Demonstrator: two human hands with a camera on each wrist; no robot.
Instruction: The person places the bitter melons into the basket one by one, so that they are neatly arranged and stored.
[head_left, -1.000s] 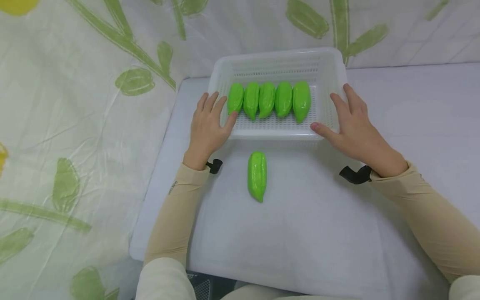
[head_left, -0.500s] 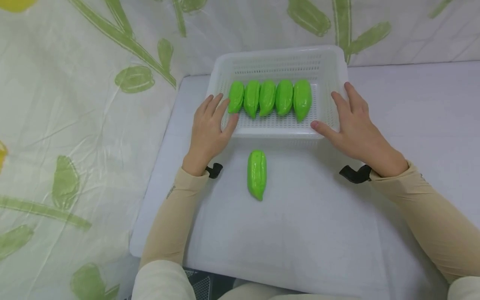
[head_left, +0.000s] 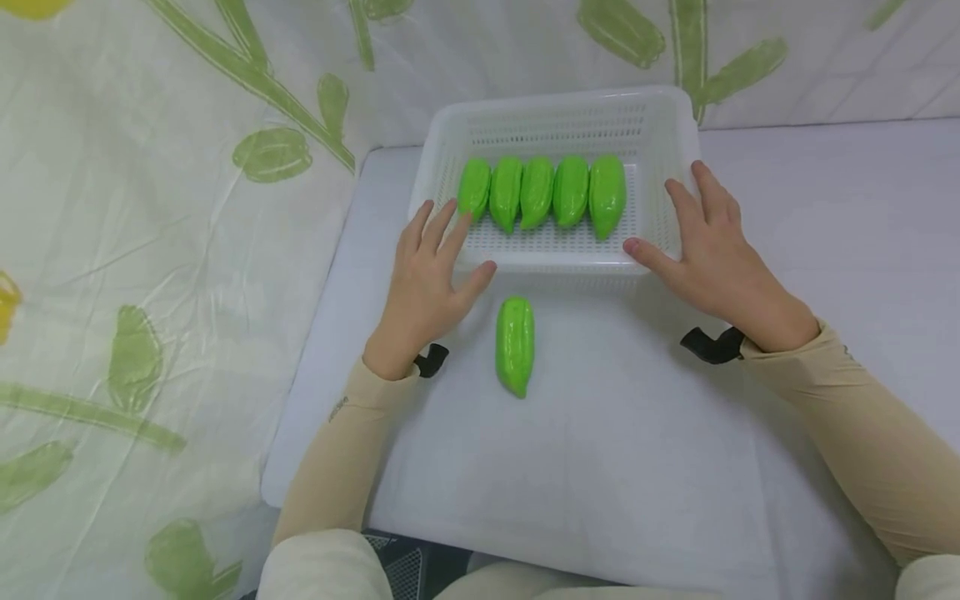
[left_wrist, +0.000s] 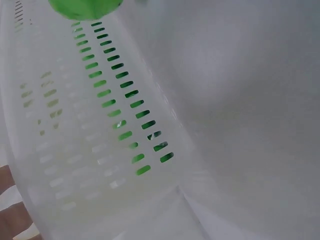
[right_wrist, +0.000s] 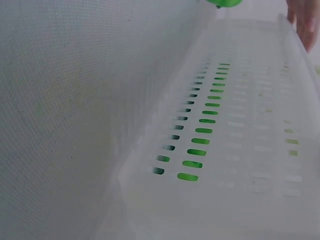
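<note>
A white perforated plastic basket [head_left: 558,265] stands on the table in the head view. In it lies a row of several glossy green, ridged, pod-shaped pieces [head_left: 572,190] with pointed ends. One more green piece [head_left: 515,346] lies on the cloth in front. My left hand [head_left: 427,292], fingers spread, is over the basket's front left corner, its thumb off the rim; contact cannot be told. My right hand [head_left: 712,258] rests at the right rim with fingers extended and thumb over the front corner. The left wrist view shows the basket's wall [left_wrist: 95,135] and fingertips [left_wrist: 12,220] at the edge.
White cloth covers the table [head_left: 600,467]. Its left edge meets a hanging sheet [head_left: 202,250] with green leaf prints, which also runs behind the basket. Black wrist mounts [head_left: 712,346] sit below both hands.
My left hand has drawn back toward me and slightly right, its thumb leaving the basket rim. The right hand, basket and green pieces keep their places; the view shifts slightly.
</note>
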